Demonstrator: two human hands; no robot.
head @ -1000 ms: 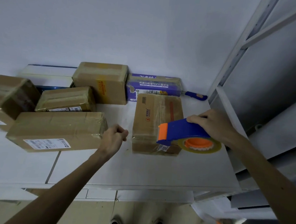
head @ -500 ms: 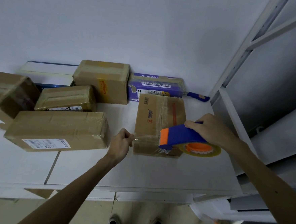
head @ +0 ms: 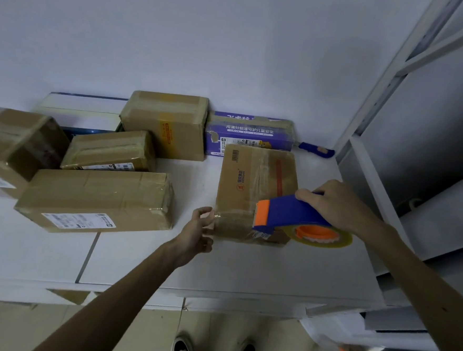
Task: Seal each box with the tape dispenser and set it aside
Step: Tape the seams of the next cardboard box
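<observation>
At centre right of the frame, a brown cardboard box (head: pixel 247 187) with a barcode and a small red logo lies on the white table (head: pixel 218 267). The right hand (head: pixel 335 204) is clamped round the blue and orange tape dispenser (head: pixel 285 214), whose orange mouth sits on the box's near end. The left hand (head: pixel 197 233) has loosely spread fingers, tips against the clear tape at the box's left edge, gripping nothing. Behind, a purple carton (head: pixel 249 134) reads "用满分标准守护儿童安全". At left, a long brown box (head: pixel 97 196) carries a white shipping label, its print too small to read.
</observation>
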